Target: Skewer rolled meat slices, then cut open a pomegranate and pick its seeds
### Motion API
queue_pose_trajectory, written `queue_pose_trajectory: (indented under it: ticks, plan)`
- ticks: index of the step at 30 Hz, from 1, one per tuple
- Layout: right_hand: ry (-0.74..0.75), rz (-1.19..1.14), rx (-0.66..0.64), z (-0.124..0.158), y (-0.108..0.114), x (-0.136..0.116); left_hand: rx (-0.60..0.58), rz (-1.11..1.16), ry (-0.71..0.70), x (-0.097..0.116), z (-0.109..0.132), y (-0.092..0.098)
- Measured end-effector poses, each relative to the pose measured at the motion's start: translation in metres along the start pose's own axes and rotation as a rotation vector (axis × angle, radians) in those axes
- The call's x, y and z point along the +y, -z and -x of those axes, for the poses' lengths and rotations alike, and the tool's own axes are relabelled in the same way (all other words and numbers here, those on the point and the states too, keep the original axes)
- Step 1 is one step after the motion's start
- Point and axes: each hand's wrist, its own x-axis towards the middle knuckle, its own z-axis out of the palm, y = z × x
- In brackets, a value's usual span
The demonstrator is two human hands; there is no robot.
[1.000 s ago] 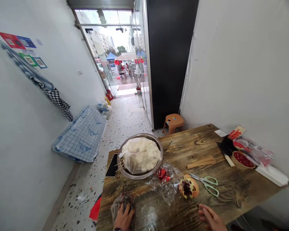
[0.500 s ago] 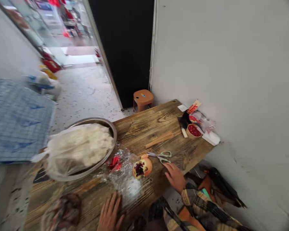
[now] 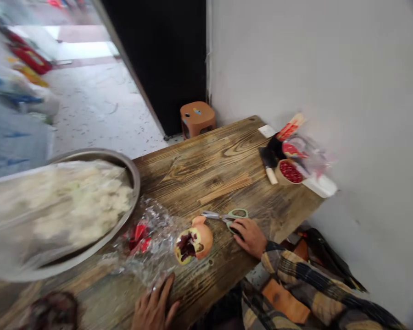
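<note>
Left hand (image 3: 154, 306): fingers spread, empty, on the surface (image 3: 206, 158) beside plastic wrap (image 3: 160, 231)
Right hand (image 3: 250, 236): fingers curled over scissors (image 3: 223, 217), grip unclear

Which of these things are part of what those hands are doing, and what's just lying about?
Likely in use:
scissors, at the right hand
plastic wrap, by the left hand
hollowed fruit, between them

Apparently just lying about:
cleaver
wooden sticks
stool
metal basin

left hand (image 3: 153, 306): palm down, fingers spread | right hand (image 3: 250, 238): fingers bent | right forearm (image 3: 296, 270): slanting diagonally
</note>
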Motion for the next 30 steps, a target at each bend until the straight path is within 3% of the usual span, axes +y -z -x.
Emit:
queue_pose_trajectory:
  ticks: [6, 16, 21, 25, 28, 30]
  plan:
    - [0.100, 0.045, 0.055, 0.015, -0.025, 0.020, 0.045, 0.056, -0.001, 0.005, 0.010, 0.002]
    - [0.231, 0.108, 0.125, 0.024, -0.028, 0.036, 0.203, 0.105, -0.029, 0.026, 0.006, 0.002]
    - [0.323, 0.135, 0.226, 0.032, -0.024, 0.035, 0.176, 0.017, -0.015, 0.040, 0.006, 0.013]
    - [0.339, 0.149, 0.343, 0.036, -0.023, 0.034, 0.198, 0.025, 0.134, 0.064, 0.008, 0.022]
    - [0.310, 0.147, 0.383, 0.036, -0.025, 0.035, 0.370, 0.214, 0.333, 0.086, -0.004, 0.018]
    - [0.290, 0.141, 0.377, 0.034, -0.027, 0.037, 0.516, 0.496, 0.457, 0.101, -0.022, 0.013]
